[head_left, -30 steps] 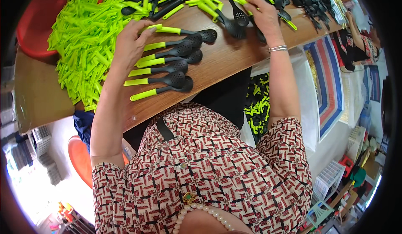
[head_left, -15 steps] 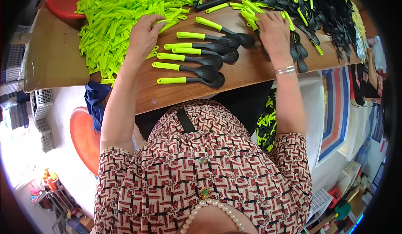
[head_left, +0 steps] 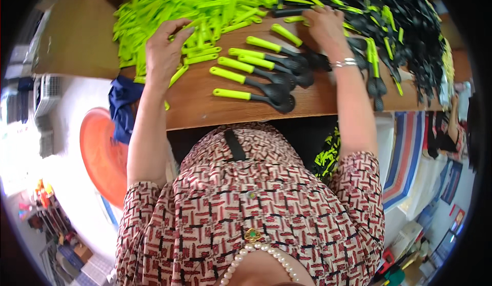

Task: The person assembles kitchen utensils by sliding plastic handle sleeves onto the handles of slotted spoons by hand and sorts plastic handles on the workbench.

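My left hand point(head_left: 166, 48) hovers over the near edge of a big heap of lime-green plastic handles point(head_left: 169, 2), thumb and forefinger apart; no handle is plainly held. Beside it, several green-handled black slotted spoons point(head_left: 274, 89) lie in an overlapping row on the brown table point(head_left: 189, 113), handles to the left. My right hand point(head_left: 326, 30), wearing a silver bracelet, reaches down at the far end of this row by the black heap. Its fingers are bent and blurred, and whether they grip anything is hidden.
A heap of black utensil heads point(head_left: 405, 25) with loose green handles covers the far right. Brown cardboard point(head_left: 77, 35) stands at the left. Dark blue cloth point(head_left: 122, 107) hangs at the table edge, above an orange-red basin point(head_left: 97, 153). Another person's arm point(head_left: 453, 117) shows far right.
The view has shifted, so the table things sit farther right and lower. My right hand has moved left and away from me, off the green handles it was over. My left thumb and forefinger have parted.
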Motion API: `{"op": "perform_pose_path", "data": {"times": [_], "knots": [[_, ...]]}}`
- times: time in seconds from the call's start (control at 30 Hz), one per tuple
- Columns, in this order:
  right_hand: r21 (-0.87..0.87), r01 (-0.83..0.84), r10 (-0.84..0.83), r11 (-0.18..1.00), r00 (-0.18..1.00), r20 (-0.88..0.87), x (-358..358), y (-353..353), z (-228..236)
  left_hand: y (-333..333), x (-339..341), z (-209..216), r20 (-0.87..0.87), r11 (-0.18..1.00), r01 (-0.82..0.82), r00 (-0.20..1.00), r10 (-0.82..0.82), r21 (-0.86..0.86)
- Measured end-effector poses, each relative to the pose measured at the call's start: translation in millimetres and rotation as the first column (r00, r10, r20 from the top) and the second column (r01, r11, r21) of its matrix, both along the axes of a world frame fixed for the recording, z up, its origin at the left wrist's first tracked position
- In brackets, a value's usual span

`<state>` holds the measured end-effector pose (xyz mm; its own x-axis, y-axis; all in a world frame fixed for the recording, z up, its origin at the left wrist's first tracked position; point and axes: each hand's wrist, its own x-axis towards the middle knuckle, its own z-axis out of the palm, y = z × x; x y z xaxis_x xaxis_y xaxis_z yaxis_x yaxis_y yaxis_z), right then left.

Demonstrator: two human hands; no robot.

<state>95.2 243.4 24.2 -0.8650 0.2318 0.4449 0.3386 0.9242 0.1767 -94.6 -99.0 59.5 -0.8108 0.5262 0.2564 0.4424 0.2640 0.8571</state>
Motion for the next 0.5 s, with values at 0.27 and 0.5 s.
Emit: {"op": "perform_pose_path", "data": {"times": [0.27, 0.5], "knots": [[-0.162, -0.072, 0.082, 0.984, 0.995, 0.062, 24, 2, 19, -44, 7, -1, 0.091, 0.998, -0.059, 0.994, 0.062, -0.036], [-0.116, -0.101, 0.123, 0.988, 0.973, 0.195, 14, 0, 22, -61, 44, -15, -0.34, 0.916, 0.149, 0.896, -0.284, -0.374]]}}
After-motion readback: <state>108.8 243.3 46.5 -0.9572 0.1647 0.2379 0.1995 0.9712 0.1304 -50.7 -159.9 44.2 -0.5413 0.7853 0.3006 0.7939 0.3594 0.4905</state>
